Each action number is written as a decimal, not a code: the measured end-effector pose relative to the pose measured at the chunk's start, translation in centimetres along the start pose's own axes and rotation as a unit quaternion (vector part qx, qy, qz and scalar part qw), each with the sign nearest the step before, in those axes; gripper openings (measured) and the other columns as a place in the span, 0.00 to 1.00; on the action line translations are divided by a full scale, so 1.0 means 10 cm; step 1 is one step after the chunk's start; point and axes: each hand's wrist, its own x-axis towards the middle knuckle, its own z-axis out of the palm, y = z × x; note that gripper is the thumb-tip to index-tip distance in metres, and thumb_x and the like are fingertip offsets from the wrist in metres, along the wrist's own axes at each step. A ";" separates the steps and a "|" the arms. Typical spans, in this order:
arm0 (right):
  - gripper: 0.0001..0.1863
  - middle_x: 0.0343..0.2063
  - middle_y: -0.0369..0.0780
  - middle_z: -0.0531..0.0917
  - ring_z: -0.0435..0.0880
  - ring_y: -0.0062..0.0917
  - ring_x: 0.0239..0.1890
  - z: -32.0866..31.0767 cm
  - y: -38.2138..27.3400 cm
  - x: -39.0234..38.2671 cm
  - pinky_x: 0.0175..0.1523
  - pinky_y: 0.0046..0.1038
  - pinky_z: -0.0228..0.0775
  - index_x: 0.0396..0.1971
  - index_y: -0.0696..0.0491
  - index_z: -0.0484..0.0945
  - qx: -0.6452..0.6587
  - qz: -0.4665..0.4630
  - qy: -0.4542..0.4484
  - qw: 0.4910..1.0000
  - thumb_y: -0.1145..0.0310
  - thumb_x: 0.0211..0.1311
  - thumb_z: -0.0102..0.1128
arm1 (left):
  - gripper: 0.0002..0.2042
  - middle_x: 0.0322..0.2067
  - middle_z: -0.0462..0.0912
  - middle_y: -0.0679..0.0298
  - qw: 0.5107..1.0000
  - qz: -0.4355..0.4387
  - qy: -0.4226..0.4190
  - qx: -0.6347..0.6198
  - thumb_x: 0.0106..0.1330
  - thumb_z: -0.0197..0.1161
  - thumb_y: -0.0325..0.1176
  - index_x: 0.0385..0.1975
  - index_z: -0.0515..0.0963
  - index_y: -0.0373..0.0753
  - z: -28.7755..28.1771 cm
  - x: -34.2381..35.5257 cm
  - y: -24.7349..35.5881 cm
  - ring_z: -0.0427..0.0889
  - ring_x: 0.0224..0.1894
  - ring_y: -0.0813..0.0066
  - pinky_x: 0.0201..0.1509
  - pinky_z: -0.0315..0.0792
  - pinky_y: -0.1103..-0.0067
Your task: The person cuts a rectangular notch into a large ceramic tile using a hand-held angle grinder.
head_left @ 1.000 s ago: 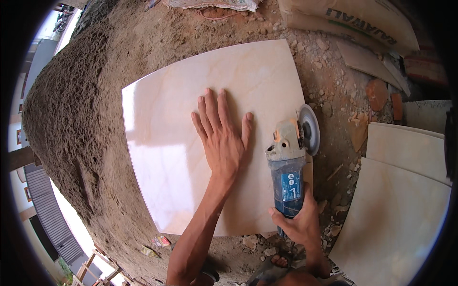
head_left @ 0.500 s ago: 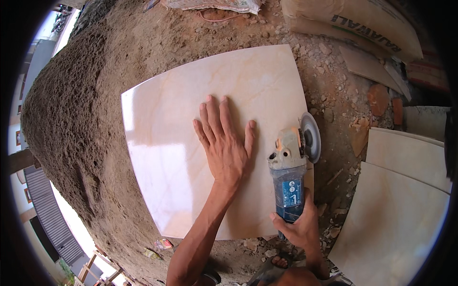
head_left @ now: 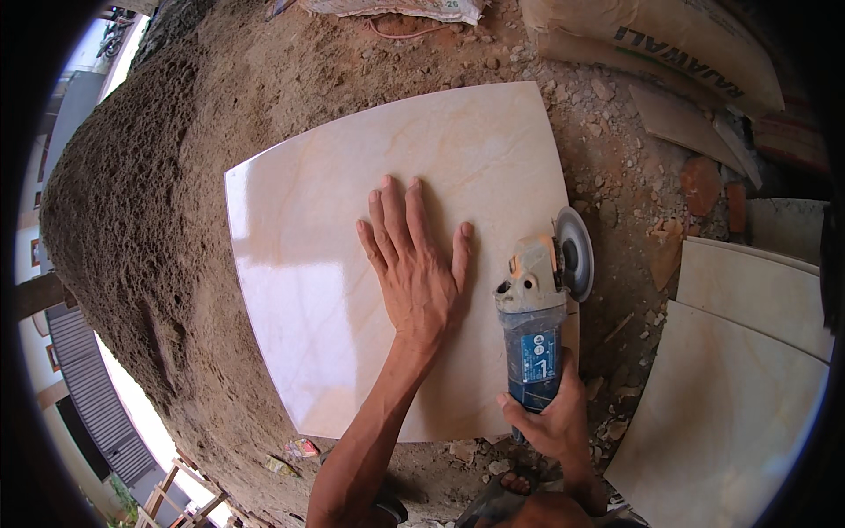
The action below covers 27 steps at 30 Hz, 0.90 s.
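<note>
A large glossy cream tile with faint veining lies on the ground in front of me. My left hand rests flat on its middle, fingers spread. My right hand is wrapped around the body of a blue angle grinder with a worn grey head. The grinder's round disc stands on edge at the tile's right edge. From this view I cannot tell whether the disc is spinning or how deep it sits against the tile.
More cream tiles lie at the right. Behind them are a brick piece, a tile offcut and a large brown paper sack. A sand heap rises at the left. Rubble is scattered along the tile's right side. My foot is near the tile's front edge.
Almost nothing differs. The view has shifted very slightly; both hands, the grinder and the tile keep their places.
</note>
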 end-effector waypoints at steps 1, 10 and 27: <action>0.35 0.40 0.46 0.88 0.91 0.31 0.39 0.00 -0.01 0.00 0.50 0.37 0.84 0.57 0.61 0.74 0.003 0.004 0.000 1.000 0.63 0.54 0.85 | 0.39 0.85 0.52 0.46 1.000 -0.001 -0.001 0.000 0.82 0.58 0.56 0.84 0.59 0.38 0.00 0.00 0.00 0.47 0.88 0.48 0.90 0.37 0.50; 0.36 0.40 0.46 0.88 0.91 0.30 0.40 0.00 -0.04 0.02 0.50 0.37 0.84 0.57 0.61 0.74 0.013 0.012 -0.002 1.000 0.63 0.54 0.84 | 0.39 0.85 0.52 0.46 1.000 -0.001 -0.001 0.001 0.82 0.58 0.55 0.84 0.59 0.37 -0.01 0.01 0.00 0.47 0.88 0.47 0.90 0.37 0.50; 0.36 0.39 0.47 0.89 0.92 0.33 0.39 0.01 -0.01 0.04 0.49 0.38 0.85 0.56 0.62 0.73 0.002 0.013 0.003 1.000 0.62 0.53 0.84 | 0.38 0.85 0.53 0.48 1.000 0.002 0.004 0.001 0.83 0.57 0.54 0.84 0.56 0.39 -0.02 0.01 0.01 0.47 0.88 0.48 0.90 0.39 0.49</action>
